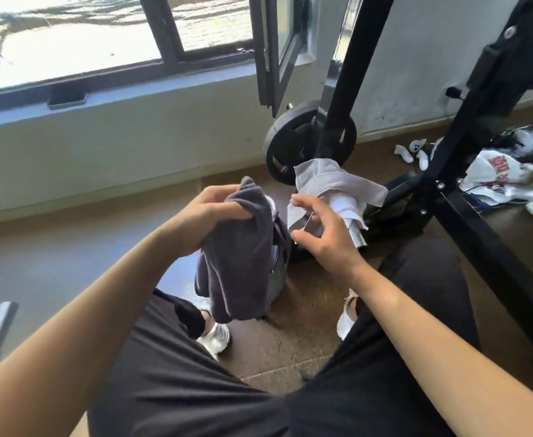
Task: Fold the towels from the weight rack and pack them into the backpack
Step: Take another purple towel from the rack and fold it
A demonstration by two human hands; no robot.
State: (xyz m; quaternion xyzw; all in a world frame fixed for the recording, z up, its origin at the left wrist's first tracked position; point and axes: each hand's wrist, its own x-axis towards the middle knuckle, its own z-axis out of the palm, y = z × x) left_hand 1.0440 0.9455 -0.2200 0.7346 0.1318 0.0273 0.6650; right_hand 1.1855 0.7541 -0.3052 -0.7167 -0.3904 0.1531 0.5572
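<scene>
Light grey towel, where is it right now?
In the head view, the light grey towel hangs over the weight rack's metal peg, right of centre, just beyond the right hand and below the weight plate.

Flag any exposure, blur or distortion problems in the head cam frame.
Head view: large window blown out to white; black metal rack legs bow from wide-angle distortion; right hand slightly soft; dark grey towel in the left hand stays readable.

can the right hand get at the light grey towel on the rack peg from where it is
Probably yes: the right hand is open right beside the light grey towel, nothing between them.
</scene>
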